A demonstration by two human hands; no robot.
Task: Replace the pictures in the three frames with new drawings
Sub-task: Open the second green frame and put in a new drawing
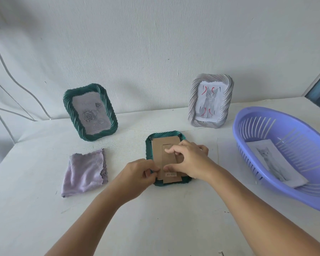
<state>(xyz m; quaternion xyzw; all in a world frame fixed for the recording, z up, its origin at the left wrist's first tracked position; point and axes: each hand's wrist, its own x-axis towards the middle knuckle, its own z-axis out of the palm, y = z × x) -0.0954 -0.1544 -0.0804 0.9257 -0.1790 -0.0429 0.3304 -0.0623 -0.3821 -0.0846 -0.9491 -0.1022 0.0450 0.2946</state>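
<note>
White table [174, 218] against a white wall. Far right: lavender slotted basket [284, 156], a cat drawing [273, 163] lying flat inside it. Far left, standing upright: green frame [90, 112] holding a rose picture. Right of centre, far: silver frame [210, 103], upright, holding a cat picture with red marks. Near left: folded lilac cloth [85, 171], flat on the table. Centre: a second green frame [166, 157] face down, brown cardboard backing [167, 159] up. Right hand [188, 159] rests on the backing, fingers curled, fingertips pressing it. Left hand [139, 172] pinches at the frame's near-left edge, thumb and forefinger together.
</note>
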